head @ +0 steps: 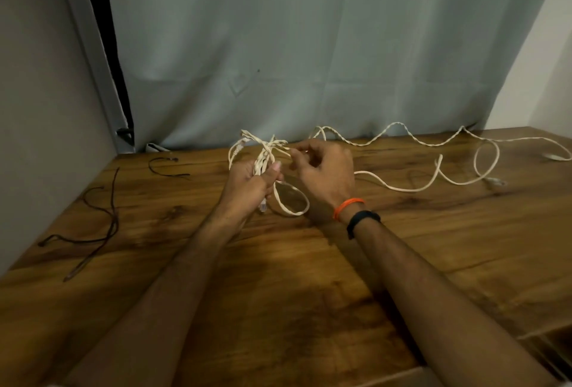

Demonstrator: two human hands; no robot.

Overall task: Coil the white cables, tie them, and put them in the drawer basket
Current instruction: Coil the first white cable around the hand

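A coiled bundle of white cable (263,157) is held up just above the wooden table (278,278). My left hand (247,183) grips the bundle from below, thumb up against it, and a clear plug hangs under that hand. My right hand (325,171) pinches a strand of the same bundle at its upper right. One loop of the bundle (291,200) droops onto the table between my wrists. A second white cable (433,169) lies loose in wide curves over the right half of the table.
Thin dark cords lie on the table at the left (102,219) and back left (164,166). A pale curtain (294,46) hangs behind the table. A grey wall panel (37,107) borders the left side. A drawer edge (551,346) shows at the bottom right.
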